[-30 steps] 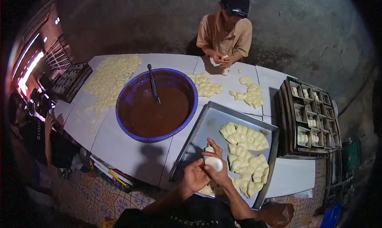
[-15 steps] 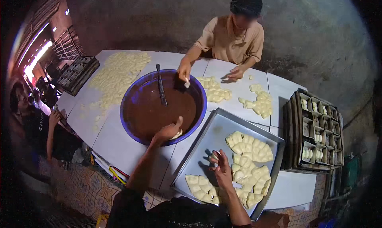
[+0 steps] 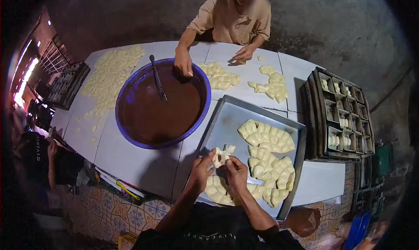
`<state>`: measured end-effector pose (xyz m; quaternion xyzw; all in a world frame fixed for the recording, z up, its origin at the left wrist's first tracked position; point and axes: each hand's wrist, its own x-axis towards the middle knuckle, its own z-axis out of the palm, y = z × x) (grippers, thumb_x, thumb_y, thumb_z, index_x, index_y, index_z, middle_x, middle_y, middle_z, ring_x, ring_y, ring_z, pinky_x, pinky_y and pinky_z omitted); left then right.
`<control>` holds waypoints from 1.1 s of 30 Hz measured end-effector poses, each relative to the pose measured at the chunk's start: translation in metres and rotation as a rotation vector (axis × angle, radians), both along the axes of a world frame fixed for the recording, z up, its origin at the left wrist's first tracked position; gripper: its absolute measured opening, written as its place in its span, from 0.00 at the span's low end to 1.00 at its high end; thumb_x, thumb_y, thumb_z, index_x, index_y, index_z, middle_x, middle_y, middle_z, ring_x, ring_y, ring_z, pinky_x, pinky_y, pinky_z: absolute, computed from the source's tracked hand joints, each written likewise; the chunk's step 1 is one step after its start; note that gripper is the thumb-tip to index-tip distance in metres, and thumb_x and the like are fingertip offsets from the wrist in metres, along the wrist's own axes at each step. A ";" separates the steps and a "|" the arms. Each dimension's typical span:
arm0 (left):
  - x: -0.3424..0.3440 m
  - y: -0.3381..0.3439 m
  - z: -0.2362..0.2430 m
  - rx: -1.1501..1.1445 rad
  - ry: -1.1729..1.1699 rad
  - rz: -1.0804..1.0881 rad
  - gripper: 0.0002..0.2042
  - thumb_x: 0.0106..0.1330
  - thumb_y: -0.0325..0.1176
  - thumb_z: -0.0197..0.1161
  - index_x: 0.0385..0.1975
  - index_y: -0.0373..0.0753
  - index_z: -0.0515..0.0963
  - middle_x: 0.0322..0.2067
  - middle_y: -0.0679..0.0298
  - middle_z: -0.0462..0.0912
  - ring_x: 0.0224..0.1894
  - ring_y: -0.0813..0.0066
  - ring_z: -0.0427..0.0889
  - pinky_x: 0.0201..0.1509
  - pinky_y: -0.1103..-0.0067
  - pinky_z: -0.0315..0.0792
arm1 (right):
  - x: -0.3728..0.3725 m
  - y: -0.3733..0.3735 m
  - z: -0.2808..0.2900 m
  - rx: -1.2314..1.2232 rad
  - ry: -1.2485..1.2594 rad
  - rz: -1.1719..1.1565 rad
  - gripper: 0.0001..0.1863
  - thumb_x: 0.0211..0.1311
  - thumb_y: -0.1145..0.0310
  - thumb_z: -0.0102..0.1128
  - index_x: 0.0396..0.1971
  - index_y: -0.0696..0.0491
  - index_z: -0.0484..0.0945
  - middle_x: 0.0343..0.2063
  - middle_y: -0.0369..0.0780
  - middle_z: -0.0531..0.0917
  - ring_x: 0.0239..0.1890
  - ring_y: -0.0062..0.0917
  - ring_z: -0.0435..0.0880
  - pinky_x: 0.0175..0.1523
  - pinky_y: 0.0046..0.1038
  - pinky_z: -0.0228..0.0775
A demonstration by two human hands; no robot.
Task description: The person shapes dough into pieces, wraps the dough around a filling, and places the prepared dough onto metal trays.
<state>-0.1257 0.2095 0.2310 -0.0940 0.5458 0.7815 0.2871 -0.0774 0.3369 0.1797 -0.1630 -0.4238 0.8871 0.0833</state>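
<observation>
Over the grey metal tray (image 3: 212, 127), my two hands pinch a pale dough piece (image 3: 219, 158) with a dark patch in its middle. My left hand (image 3: 201, 170) grips one side and my right hand (image 3: 237, 173) the other. A small dough piece (image 3: 229, 148) shows just beyond the fingertips. Cut slabs of dough (image 3: 267, 136) lie on the tray to the right, with more dough (image 3: 217, 191) under my wrists. Beside my right hand a flat pale blade (image 3: 255, 180) shows partly. Left of the tray stands a purple basin (image 3: 118, 114) of smooth brown filling (image 3: 161, 119).
A dark-handled utensil (image 3: 158, 79) rests in the basin. Across the table, a co-worker's hand (image 3: 183, 64) reaches over its rim. Dough pieces (image 3: 111, 73) cover the far left; more dough (image 3: 275, 86) lies near the co-worker. Stacked baking moulds (image 3: 345, 119) stand right, some holding dough.
My left hand has moved from the basin to the tray, bringing dough. My right hand has come left to meet it, and both now hold the dough piece. The view has shifted.
</observation>
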 end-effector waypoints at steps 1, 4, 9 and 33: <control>0.006 0.002 -0.002 0.069 -0.067 0.008 0.22 0.68 0.36 0.56 0.61 0.35 0.68 0.55 0.60 0.73 0.57 0.68 0.72 0.64 0.68 0.61 | 0.004 0.002 0.004 0.004 -0.012 -0.007 0.11 0.63 0.71 0.60 0.43 0.60 0.79 0.28 0.37 0.79 0.28 0.21 0.76 0.35 0.20 0.70; 0.016 0.000 -0.003 -0.258 0.582 -0.183 0.21 0.62 0.23 0.59 0.57 0.28 0.70 0.51 0.58 0.74 0.54 0.69 0.74 0.55 0.72 0.71 | 0.016 0.011 0.016 1.303 0.375 -0.074 0.19 0.54 0.78 0.62 0.49 0.56 0.79 0.45 0.40 0.76 0.41 0.30 0.71 0.41 0.26 0.66; 0.031 0.003 0.004 -0.165 0.384 -0.191 0.14 0.64 0.25 0.61 0.46 0.23 0.74 0.37 0.54 0.81 0.40 0.71 0.83 0.45 0.78 0.78 | 0.023 0.023 0.027 0.701 0.277 -0.206 0.03 0.56 0.79 0.62 0.31 0.59 0.80 0.43 0.43 0.77 0.41 0.22 0.77 0.45 0.21 0.70; 0.025 0.012 -0.051 -0.148 0.666 0.260 0.17 0.60 0.23 0.62 0.48 0.30 0.68 0.40 0.62 0.73 0.42 0.72 0.78 0.49 0.73 0.75 | -0.006 0.059 -0.008 0.812 -0.081 0.428 0.16 0.58 0.73 0.59 0.47 0.61 0.78 0.34 0.40 0.84 0.33 0.21 0.81 0.36 0.20 0.72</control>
